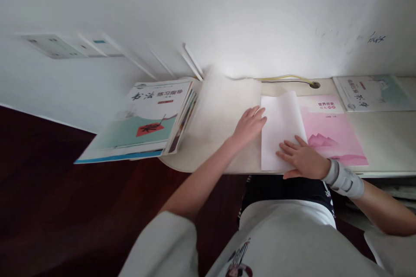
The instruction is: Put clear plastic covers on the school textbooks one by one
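Note:
A pink book [328, 134] with Chinese print and mountain shapes lies on the white desk. A white sheet [281, 117] covers its left part, and the sheet's right edge curls up a little. My right hand [302, 159], with a grey band on the wrist, rests flat on this sheet with its fingers spread. At the sheet's left edge is my left hand [250, 123], fingers stretched out and the tips at or just over the edge. Neither hand grips anything. A pale, blurred sheet-like area [224, 104] shows left of my left hand; I cannot tell what it is.
A stack of books [143, 117] stands at the desk's left end, partly overhanging its edge. Another book [373, 94] lies at the back right. Yellow and dark cables run along the wall into a round desk hole [315, 85]. Wall sockets [52, 46] are at the left.

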Available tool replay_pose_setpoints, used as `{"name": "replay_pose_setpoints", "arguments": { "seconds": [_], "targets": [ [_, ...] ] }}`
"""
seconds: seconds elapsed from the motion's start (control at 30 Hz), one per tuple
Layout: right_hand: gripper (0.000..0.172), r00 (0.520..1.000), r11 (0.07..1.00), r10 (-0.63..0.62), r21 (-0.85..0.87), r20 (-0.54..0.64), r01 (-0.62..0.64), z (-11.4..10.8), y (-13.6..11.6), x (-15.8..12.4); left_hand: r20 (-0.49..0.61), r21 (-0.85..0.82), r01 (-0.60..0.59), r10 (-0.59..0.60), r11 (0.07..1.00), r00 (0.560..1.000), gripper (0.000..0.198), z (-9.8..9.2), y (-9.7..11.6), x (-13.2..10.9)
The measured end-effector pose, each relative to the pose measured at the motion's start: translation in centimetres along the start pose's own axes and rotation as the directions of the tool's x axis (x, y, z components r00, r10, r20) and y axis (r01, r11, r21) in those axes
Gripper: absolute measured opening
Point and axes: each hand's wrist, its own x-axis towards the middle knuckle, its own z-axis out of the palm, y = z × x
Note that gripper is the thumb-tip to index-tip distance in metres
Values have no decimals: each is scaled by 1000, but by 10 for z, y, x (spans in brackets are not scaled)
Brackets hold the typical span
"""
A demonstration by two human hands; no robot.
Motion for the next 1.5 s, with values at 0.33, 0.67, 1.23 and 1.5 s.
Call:
{"name": "replay_pose_setpoints", "arguments": {
  "seconds": [0.33, 0.67, 1.23, 1.5],
  "targets": [
    [63, 999, 999, 40, 32, -31, -39, 6, -4, 0, 290, 230, -404, 334, 885, 897, 27, 5, -32, 88],
    [59, 998, 999, 36, 34, -60, -34, 9, -4, -2, 324, 132, -527, 466, 840, 823, 17, -26, 7, 27],
    [52, 988, 990, 139, -19, -69, -141, 13, -22, 2, 315, -227, -504, 552, 833, 772, 9, -70, 35, -37],
    [59, 977, 979, 199, -33, -71, -202, 17, -32, 7, 333, -318, -472, 563, 822, 756, 14, -72, 39, -33]
  ]
}}
